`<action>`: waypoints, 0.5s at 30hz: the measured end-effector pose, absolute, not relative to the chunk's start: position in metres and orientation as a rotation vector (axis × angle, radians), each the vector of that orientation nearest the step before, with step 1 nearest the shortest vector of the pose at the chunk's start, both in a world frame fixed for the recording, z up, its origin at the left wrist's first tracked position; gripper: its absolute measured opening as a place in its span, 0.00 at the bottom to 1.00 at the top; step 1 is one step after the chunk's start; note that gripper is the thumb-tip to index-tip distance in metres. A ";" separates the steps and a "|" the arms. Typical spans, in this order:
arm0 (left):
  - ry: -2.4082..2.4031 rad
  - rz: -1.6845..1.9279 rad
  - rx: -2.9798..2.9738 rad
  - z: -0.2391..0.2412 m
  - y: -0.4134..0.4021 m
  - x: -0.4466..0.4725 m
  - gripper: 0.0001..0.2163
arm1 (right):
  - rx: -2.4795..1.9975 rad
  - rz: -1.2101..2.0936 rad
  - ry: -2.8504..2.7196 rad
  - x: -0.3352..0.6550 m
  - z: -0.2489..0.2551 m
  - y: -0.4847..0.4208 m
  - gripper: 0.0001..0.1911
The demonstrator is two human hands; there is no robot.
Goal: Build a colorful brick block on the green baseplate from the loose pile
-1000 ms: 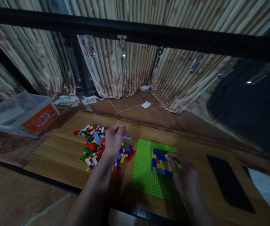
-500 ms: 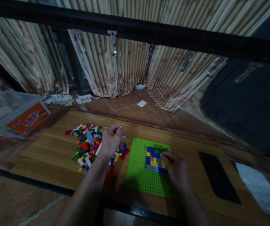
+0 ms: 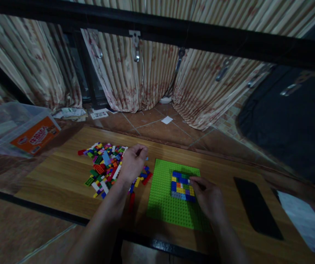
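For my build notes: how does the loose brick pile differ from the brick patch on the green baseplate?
The loose brick pile lies scattered on the table; the brick patch forms a neat rectangle on the baseplate. The left hand rests over the pile; the right hand touches the patch. Both are many-coloured.

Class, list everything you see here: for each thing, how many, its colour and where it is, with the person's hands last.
table: one, light wood, under everything.
loose bricks: a heap, many colours, table's left part.
baseplate: one, bright green, table's middle.
brick patch: one, blue, yellow and green, on the baseplate.
flat slab: one, black, table's right part.
plastic box: one, clear with orange label, far left.
curtains: several, striped beige, behind the table.
paper scrap: one, white, on the tiled floor.
left hand: one, curled over the loose bricks.
right hand: one, fingertips at the brick patch.
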State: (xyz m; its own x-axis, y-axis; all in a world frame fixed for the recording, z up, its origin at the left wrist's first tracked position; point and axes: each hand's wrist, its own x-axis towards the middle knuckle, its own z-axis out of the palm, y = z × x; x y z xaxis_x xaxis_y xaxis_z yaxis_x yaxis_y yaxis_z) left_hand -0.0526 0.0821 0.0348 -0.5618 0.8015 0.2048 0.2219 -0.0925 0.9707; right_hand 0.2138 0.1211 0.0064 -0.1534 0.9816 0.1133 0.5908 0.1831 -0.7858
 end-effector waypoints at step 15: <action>1.679 1.378 1.410 0.037 0.078 -0.009 0.07 | -1.474 1.116 -1.474 0.208 0.000 0.133 0.15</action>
